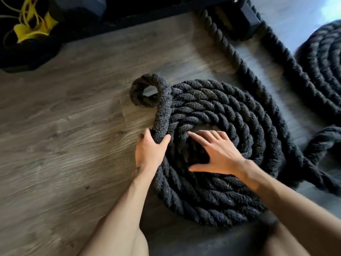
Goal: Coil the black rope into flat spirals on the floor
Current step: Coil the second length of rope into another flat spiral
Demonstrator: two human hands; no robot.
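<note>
- Rope (212, 111): thick, black, twisted; laid as a flat spiral of several turns on the floor (64, 135), in the middle of the view.
- Rope end (145, 91): covered with a smoother black sleeve, curled into a small loop at the spiral's far-left edge; below the loop it runs down along the spiral's left side.
- Left hand (150, 150): grips the sleeved end at the spiral's left edge, thumb on the inner side, fingers wrapped round the outer side.
- Right hand (215, 152): spread wide and flat, fingers straight, over the spiral's centre; holds nothing. Whether it presses the rope or hovers just above cannot be told.
- Running length (230, 50): leaves the spiral's right side and goes up to a black block (249, 19) at the top.
- Second coil (324, 61): flat, black, at the right edge, partly out of view; apart from the first spiral.
- Loose bend (324, 143): rope curving at the right, between the two coils.
- Yellow straps (33, 24): on a dark object, top left, well apart from the rope.
- Floor: grey-brown wood-pattern planks.
</note>
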